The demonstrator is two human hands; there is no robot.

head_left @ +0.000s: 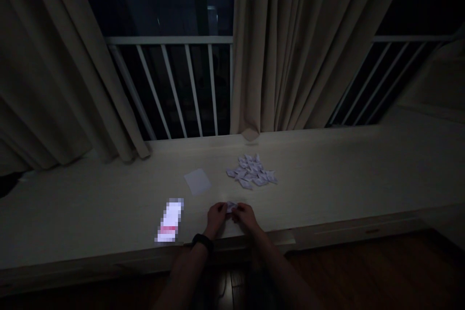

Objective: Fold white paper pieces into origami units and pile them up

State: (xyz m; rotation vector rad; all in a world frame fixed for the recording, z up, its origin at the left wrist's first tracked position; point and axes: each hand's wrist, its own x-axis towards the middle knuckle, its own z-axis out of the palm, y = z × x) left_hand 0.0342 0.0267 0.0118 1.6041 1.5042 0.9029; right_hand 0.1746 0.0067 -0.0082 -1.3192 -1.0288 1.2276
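Note:
Between my two hands, low over the front edge of the pale ledge [327, 179], is a small folded piece of white paper [231, 207]. My left hand [217, 215], with a dark band at the wrist, pinches its left side. On its right side the fingers of my right hand [245, 216] are closed on it. Just beyond them lies a pile of several folded white paper pieces [252, 170]. A flat stack or sheet of square white paper [197, 181] rests to the left of the pile. Dim light hides the exact folds.
A bright, blurred-out phone-shaped object [170, 220] lies on the ledge left of my hands. Beige curtains [276, 48] hang behind, one touching the ledge's back. White railings [170, 40] stand at the dark window. Dark wooden floor [363, 266] lies below the ledge's front edge.

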